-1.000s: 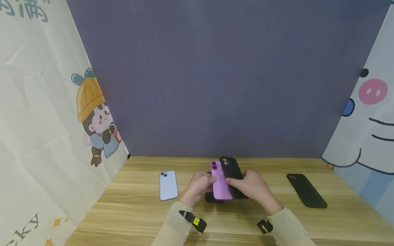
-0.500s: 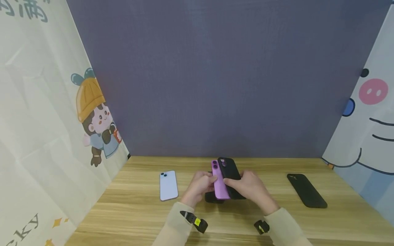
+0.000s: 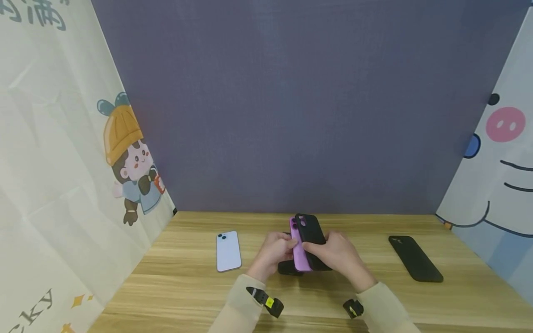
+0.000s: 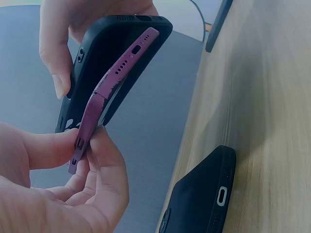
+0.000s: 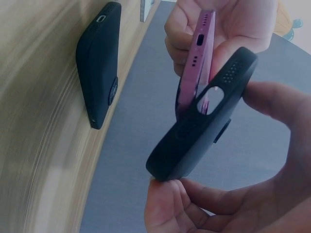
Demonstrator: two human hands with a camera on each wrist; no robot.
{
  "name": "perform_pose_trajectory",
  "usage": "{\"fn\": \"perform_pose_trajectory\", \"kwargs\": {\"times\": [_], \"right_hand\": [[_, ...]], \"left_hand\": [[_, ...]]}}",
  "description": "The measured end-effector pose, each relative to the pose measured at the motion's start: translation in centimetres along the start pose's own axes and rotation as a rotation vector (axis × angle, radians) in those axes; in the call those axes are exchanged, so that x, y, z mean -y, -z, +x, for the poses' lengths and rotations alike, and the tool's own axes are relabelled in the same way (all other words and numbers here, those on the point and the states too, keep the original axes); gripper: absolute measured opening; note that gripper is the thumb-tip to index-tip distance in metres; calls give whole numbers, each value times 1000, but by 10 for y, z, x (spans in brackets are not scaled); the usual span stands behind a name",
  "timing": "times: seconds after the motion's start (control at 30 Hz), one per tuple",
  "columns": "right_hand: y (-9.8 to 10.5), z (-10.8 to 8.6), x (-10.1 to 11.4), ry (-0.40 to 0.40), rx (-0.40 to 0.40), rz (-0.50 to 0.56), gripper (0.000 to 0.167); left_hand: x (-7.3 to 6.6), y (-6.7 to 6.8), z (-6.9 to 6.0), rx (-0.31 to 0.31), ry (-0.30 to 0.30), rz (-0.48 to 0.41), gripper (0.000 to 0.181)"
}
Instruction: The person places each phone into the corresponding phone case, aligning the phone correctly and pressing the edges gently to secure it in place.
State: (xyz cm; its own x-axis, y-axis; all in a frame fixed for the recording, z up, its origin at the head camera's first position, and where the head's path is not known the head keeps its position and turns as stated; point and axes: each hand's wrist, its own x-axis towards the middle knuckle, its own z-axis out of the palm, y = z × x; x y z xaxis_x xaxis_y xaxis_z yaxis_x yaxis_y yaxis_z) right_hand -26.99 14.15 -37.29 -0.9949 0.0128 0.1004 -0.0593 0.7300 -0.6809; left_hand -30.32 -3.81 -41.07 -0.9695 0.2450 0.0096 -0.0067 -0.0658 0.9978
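The left hand (image 3: 275, 250) pinches the purple phone (image 3: 301, 255) by its left side, thumb on top and fingers beneath. The right hand (image 3: 336, 253) grips the upper black case (image 3: 315, 238) by its sides. Both are held above the middle of the wooden table (image 3: 175, 291). The case overlaps the phone's right part, hiding it from above; the phone sits at an angle to the case's open inner side. Whether the phone's right edge touches the rim inside cannot be made out.

The lower black case (image 4: 201, 191) lies on the table under the hands, mostly hidden from above; its port opening shows from both wrists. The right-hand black case (image 3: 415, 259) lies well apart to the right. Whether either holds a phone cannot be told. The pale phone (image 3: 228, 252) lies to the left, camera side up.

Writing: "cky" (image 3: 36, 307) reads on the left sheet, near, its start cut off; large Chinese characters (image 3: 46, 15) stand above, also cut off.

Count: two phones, three black cases, one black strap at each wrist.
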Motion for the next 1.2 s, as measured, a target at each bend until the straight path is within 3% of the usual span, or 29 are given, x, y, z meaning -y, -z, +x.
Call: {"fn": "perform_pose_trajectory", "kwargs": {"times": [0.9, 1.07, 1.2], "right_hand": [[-1, 3, -2, 27, 23, 27, 63], [2, 6, -9, 39, 25, 55, 51], [3, 9, -16, 19, 36, 138, 36]], "left_hand": [[1, 2, 2, 1, -12, -24, 20], [-1, 2, 1, 2, -15, -26, 20], [-1, 3, 1, 2, -17, -28, 20]]}}
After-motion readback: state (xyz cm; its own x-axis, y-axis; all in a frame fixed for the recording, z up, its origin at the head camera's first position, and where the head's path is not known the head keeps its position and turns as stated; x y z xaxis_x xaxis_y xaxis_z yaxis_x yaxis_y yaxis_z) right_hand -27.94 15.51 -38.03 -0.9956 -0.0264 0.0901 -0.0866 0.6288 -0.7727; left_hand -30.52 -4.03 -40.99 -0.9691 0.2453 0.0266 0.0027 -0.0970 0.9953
